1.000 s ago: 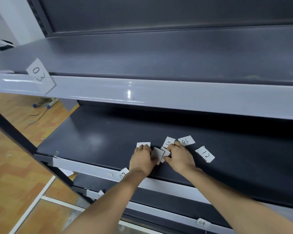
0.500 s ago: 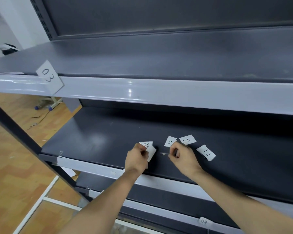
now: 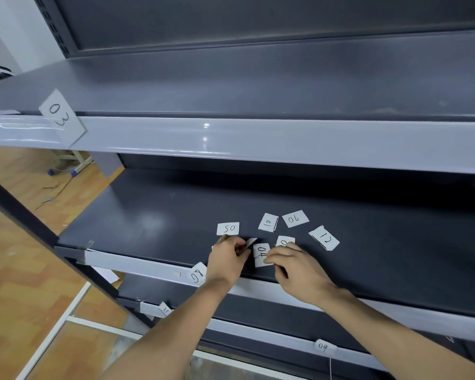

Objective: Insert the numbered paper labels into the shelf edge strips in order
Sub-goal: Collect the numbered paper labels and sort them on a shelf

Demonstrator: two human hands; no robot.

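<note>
Labels are scattered on the middle shelf [image 3: 148, 223]: "50" [image 3: 228, 228], "10" [image 3: 268, 222], "06" [image 3: 295, 218], "12" [image 3: 324, 238]. A blank-sided slip [image 3: 250, 242] is pinched in the left hand [image 3: 225, 260]. Label "04" [image 3: 261, 254] is pressed flat under the right hand [image 3: 299, 272] fingertips, grip unclenched. Label "03" [image 3: 61, 118] is seated in the upper edge strip [image 3: 258, 141].

Single head view, worn on the person's head, looking forward and down at a dark shelf unit from close range. Wide-angle lens, edges curve. Top shelf [image 3: 258, 86] runs across the upper half, its strip [image 3: 285, 144] crossing mid-frame; middle shelf [image 3: 148, 215] sits below centre, with lower shelf edges under that. Both forearms enter from the bottom edge. Wood floor [image 3: 25, 283] shows at lower left. No second view to share with.
</note>
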